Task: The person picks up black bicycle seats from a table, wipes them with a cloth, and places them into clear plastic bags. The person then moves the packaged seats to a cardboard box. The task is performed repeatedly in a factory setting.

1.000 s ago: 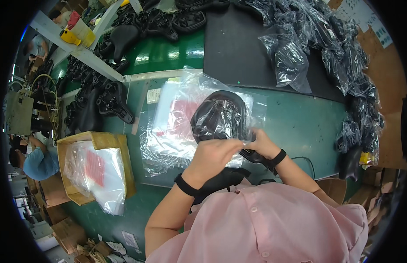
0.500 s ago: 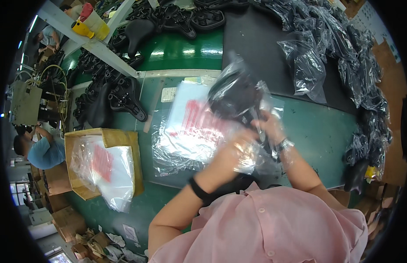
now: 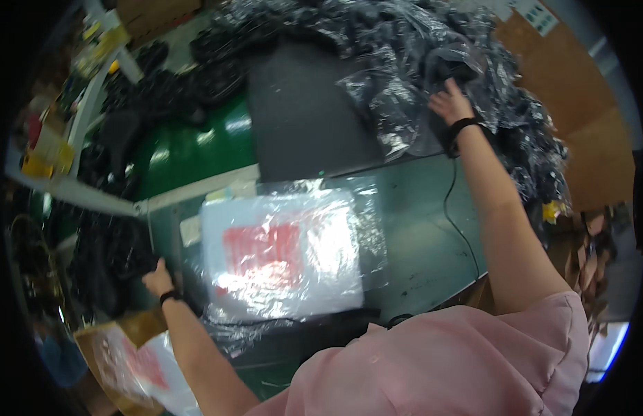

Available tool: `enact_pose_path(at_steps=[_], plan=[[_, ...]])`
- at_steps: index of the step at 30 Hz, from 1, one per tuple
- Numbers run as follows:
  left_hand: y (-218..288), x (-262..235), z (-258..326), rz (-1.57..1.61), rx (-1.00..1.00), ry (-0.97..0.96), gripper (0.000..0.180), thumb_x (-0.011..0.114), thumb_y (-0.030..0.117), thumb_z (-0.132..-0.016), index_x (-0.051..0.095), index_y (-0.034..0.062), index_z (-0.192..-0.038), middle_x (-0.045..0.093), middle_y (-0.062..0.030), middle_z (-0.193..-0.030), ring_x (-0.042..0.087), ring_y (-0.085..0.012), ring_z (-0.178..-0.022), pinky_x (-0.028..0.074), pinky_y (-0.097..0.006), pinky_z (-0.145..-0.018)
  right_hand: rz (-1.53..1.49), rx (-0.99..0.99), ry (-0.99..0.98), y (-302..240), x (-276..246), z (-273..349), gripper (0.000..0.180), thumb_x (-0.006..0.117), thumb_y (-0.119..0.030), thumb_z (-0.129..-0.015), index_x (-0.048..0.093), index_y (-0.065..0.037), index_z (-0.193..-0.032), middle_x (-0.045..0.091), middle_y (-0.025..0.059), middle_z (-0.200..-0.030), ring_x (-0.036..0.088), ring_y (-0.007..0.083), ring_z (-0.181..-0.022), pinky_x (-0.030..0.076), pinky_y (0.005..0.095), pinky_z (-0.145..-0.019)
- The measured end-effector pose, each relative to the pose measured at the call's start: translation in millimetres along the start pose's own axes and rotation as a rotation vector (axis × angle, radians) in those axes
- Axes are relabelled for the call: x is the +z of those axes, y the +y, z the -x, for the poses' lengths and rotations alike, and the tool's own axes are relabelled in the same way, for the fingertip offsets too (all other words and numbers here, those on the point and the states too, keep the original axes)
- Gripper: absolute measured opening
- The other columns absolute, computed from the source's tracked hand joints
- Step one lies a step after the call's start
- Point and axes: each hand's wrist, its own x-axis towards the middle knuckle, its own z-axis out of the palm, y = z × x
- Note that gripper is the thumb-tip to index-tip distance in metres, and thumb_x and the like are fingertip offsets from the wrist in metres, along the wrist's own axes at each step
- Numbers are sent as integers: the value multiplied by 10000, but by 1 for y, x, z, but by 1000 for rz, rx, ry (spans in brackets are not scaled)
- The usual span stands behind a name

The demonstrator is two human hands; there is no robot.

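My left hand (image 3: 160, 279) reaches to the edge of a group of bare black bicycle saddles (image 3: 103, 256) on the left. Its thumb stands apart from the fingers, and nothing shows clearly in its grasp. On the far right, my right hand (image 3: 452, 105) is up against a bagged saddle (image 3: 454, 68) on a heap of saddles in clear plastic. The fingers of this hand are spread. Between my arms, a stack of clear plastic bags (image 3: 328, 281) with red print lies flat on the green table (image 3: 425, 229).
A cardboard box (image 3: 92, 340) with more printed bags stands at the lower left. A black mat (image 3: 307, 118) lies beyond the bags. A pale metal post (image 3: 92, 194) and rail border the left side. A thin dark cord (image 3: 448, 201) runs over the table.
My hands have parted from the middle, the right going far right and the left going left. The bagged saddle they held has left the bag stack. The view has turned.
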Motion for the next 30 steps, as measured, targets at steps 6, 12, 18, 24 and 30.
enact_pose_path(at_steps=[6, 12, 18, 24, 30], plan=[[57, -105, 101, 930, -84, -548, 325, 676, 230, -813, 585, -27, -990, 622, -101, -884, 583, -150, -658, 455, -279, -513, 288, 241, -583, 99, 4, 196, 200, 590, -97, -862, 619, 6, -1031, 668, 92, -847, 643, 181, -693, 540, 296, -624], [89, -134, 317, 735, 284, -681, 649, 625, 63, -790, 342, -46, -1363, 505, -164, -1224, 503, -256, -1095, 375, -353, -995, 280, 473, -1164, 172, 58, 384, 748, 592, -327, -929, 182, -53, -1491, 399, 205, -1417, 439, 261, -1270, 351, 381, -1063], [107, -125, 437, 545, 892, -991, 663, 652, 142, -823, 327, -41, -1372, 455, -240, -1287, 409, -358, -1236, 306, -421, -1053, -138, 668, -602, 103, 20, 372, 492, 687, -117, -793, 488, -8, -1229, 597, 59, -1056, 572, 135, -947, 495, 301, -822], [65, -9, 396, -289, 1119, -654, 747, 629, 390, -845, 281, 184, -1474, 233, -225, -1502, 201, -471, -1366, 157, -637, -1075, -148, 562, -551, 100, -124, 308, 454, 634, -25, -802, 467, -15, -1223, 640, 125, -1010, 664, 240, -854, 565, 381, -745], [91, 2, 376, -13, 1212, -569, 773, 687, 358, -793, 347, -2, -1387, 402, -253, -1359, 418, -425, -1168, 337, -522, -985, -71, 508, -574, 72, -188, 341, 633, 648, -25, -705, 413, -18, -1293, 596, 99, -1041, 629, 209, -865, 524, 333, -767]])
